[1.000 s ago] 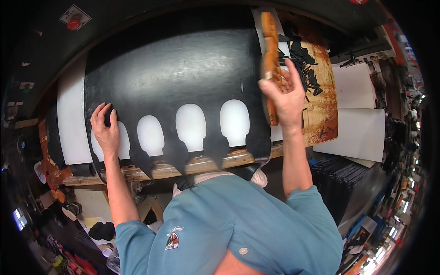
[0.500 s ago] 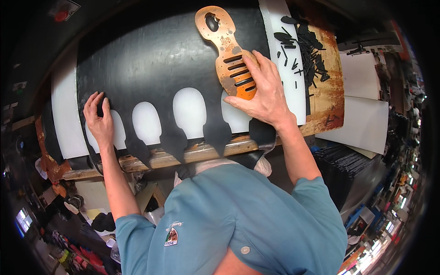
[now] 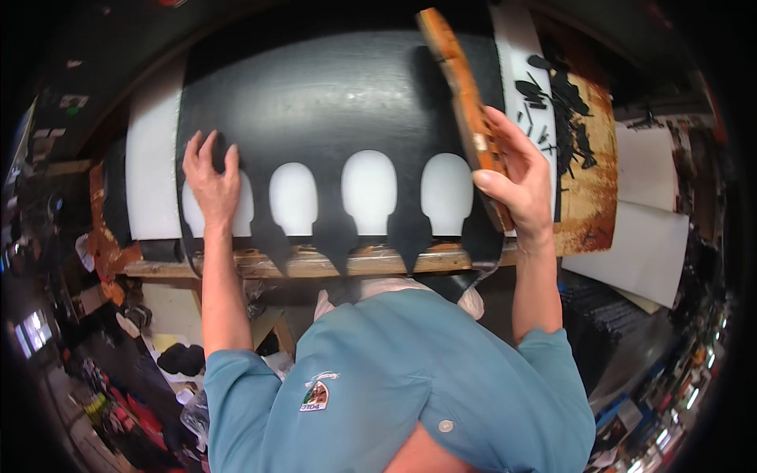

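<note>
A broad black sheet (image 3: 315,94) lies flat on a white board (image 3: 154,158). Along its near edge runs a row of rounded cut-outs, such as the middle cut-out (image 3: 369,189), with white showing through. My right hand (image 3: 516,177) grips an orange-brown cutting die (image 3: 461,83) by its near part, thumb on one side and fingers on the other. The die is tipped on its edge above the sheet's right part, right of the rightmost cut-out; its broad face is turned from view. My left hand (image 3: 211,181) rests, fingers spread, on the sheet over the leftmost cut-out.
Black offcuts (image 3: 579,118) lie heaped on the right, across the white board and a stained brown board (image 3: 591,217). A wooden table edge (image 3: 315,262) runs before my body. White sheets (image 3: 639,248) and a dark stack (image 3: 599,315) are at the lower right.
The die lay face-up on the sheet under my right hand; now it is gripped and tipped on its edge, farther right. The rightmost cut-out shows whole. My left hand remains over the leftmost cut-out.
</note>
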The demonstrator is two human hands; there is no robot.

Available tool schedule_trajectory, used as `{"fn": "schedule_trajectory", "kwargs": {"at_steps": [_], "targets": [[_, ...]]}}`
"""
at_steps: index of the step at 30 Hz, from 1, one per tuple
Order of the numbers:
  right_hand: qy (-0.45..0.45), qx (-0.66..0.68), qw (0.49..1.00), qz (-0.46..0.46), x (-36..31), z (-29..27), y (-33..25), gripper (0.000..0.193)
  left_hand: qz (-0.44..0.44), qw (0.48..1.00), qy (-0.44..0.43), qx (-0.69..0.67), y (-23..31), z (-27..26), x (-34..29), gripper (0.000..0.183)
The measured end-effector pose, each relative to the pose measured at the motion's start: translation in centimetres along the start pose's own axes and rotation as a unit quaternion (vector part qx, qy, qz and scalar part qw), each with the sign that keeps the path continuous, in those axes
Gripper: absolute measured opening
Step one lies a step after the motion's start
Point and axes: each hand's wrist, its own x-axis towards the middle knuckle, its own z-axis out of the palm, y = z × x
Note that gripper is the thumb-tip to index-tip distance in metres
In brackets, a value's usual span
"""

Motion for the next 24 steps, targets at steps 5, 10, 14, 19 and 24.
{"fn": "schedule_trajectory", "kwargs": {"at_steps": [5, 10, 14, 19, 24], "targets": [[0.030, -0.002, 1.000, -0.002, -0.9, 2.0, -0.9, 0.091, -0.007, 0.991, -0.085, 0.100, -0.6, 0.8, 0.0, 0.065], [0.033, -0.032, 0.999, 0.008, -1.0, 5.5, -0.5, 0.090, -0.014, 0.990, -0.114, 0.082, 1.1, -0.4, -1.5, 0.077], [0.026, -0.114, 0.993, -0.001, -0.1, 10.0, -0.1, 0.088, -0.004, 0.989, -0.145, 0.026, 2.9, -3.6, -3.1, 0.079], [-0.008, -0.159, 0.987, -0.023, 2.3, 17.4, 0.7, 0.085, 0.010, 0.978, -0.194, -0.077, 1.5, -8.4, -3.4, 0.066], [-0.030, -0.193, 0.979, -0.054, 4.8, 24.9, 1.4, 0.083, 0.024, 0.986, -0.111, -0.123, -6.1, -8.9, -0.3, 0.050]]}}
